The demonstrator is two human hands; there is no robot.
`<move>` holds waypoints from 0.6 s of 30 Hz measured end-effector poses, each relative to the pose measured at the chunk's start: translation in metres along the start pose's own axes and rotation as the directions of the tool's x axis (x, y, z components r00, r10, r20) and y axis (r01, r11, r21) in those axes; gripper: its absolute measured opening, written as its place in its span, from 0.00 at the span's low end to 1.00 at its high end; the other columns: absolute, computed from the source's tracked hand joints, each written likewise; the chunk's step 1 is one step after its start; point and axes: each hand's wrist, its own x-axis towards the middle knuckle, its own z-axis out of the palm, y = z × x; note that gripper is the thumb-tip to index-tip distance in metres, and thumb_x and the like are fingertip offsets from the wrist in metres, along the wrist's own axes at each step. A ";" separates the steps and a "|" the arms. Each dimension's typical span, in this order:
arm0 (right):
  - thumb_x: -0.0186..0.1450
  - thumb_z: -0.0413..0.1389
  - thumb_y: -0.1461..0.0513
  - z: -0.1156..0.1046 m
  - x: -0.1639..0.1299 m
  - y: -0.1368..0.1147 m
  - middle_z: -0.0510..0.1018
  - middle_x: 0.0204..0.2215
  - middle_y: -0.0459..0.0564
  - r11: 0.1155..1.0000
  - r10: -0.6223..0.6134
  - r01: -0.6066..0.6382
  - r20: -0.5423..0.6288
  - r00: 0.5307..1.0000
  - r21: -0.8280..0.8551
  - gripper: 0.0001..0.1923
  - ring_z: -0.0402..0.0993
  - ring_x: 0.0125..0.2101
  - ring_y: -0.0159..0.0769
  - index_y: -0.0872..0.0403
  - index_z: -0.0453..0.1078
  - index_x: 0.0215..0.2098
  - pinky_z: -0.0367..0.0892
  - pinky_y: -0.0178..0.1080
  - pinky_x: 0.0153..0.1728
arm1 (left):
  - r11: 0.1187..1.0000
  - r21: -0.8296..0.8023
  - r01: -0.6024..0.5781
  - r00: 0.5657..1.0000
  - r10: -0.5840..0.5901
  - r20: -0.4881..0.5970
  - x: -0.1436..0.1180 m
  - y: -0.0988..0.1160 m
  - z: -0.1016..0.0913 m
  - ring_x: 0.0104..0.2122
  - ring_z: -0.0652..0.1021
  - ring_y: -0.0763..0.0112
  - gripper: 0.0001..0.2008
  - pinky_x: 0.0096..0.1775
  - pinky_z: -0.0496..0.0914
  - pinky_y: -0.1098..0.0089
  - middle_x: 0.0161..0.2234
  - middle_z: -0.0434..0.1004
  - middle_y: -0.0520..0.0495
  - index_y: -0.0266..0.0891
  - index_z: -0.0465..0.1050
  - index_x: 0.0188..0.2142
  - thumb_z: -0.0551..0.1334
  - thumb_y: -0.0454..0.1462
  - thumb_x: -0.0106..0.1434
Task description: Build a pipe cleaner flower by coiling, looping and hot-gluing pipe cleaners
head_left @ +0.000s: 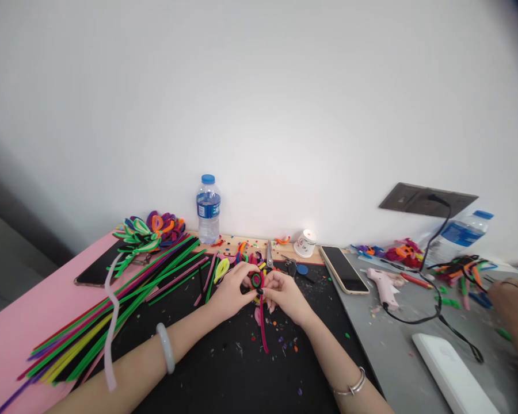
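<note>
Between my two hands is a small coiled pipe-cleaner piece [256,280], with green, black and red rings. My left hand [235,288] pinches it from the left, fingers bent round its edge. From the right, my right hand [284,293] has its thumb and fingers closed on the same work, where a magenta pipe cleaner [263,328] hangs down toward me. The fingertips hide part of the coil. Just beyond the hands lie a yellow pipe-cleaner loop [221,269], scissors [270,253] and several coloured scraps.
Long pipe cleaners [125,310] fan out at left beside a bunch of looped petals [144,233] and a dark phone [99,267]. A water bottle [208,210], paper cup [305,244], phone [344,270] and pink glue gun [383,287] stand around. A co-worker's hand [511,307] is at far right.
</note>
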 end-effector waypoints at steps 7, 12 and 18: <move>0.52 0.61 0.59 0.001 0.000 0.000 0.70 0.15 0.38 1.000 0.004 -0.004 -0.002 1.000 0.009 0.13 0.64 0.12 0.25 0.55 0.62 0.28 0.64 0.28 0.13 | 1.000 0.012 -0.028 0.999 0.028 0.015 0.000 0.002 -0.001 0.30 0.73 0.75 0.16 0.36 0.70 0.71 0.39 0.64 0.50 0.41 0.65 0.41 0.58 0.27 0.53; 0.52 0.61 0.61 0.001 0.000 -0.001 0.70 0.15 0.38 1.000 -0.011 0.011 0.006 1.000 0.016 0.12 0.64 0.12 0.25 0.55 0.61 0.27 0.63 0.28 0.13 | 0.996 0.056 -0.063 0.998 0.062 0.028 0.000 0.002 -0.002 0.31 0.72 0.74 0.14 0.37 0.70 0.70 0.40 0.65 0.48 0.41 0.66 0.41 0.58 0.28 0.55; 0.52 0.61 0.61 0.001 0.000 -0.001 0.71 0.15 0.38 1.000 -0.004 0.004 0.000 1.000 0.019 0.11 0.64 0.12 0.25 0.55 0.61 0.27 0.63 0.28 0.13 | 0.996 0.059 -0.070 0.997 0.068 0.023 -0.001 0.003 -0.002 0.31 0.72 0.74 0.15 0.37 0.70 0.70 0.40 0.65 0.48 0.41 0.66 0.42 0.58 0.28 0.54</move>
